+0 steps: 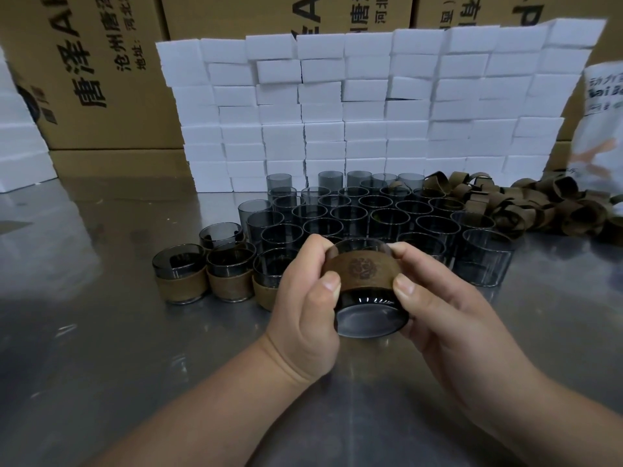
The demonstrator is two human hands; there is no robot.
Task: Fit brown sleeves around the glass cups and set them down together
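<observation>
Steel tabletop point(101, 365) beneath the fingers point(328, 284); bare cups point(384, 220) crowded just beyond. Held by left hand point(303, 318) and right hand point(438, 318): one tilted glass cup point(371, 315) — fingers curled, pinching its brown sleeve point(364, 269). Risk: uneven push seats sleeve crooked, or slick glass slips.

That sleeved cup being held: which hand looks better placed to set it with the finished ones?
Probably the left hand. Both hands grip the cup, but the finished cups stand on its side; the right hand would cross over.
</observation>
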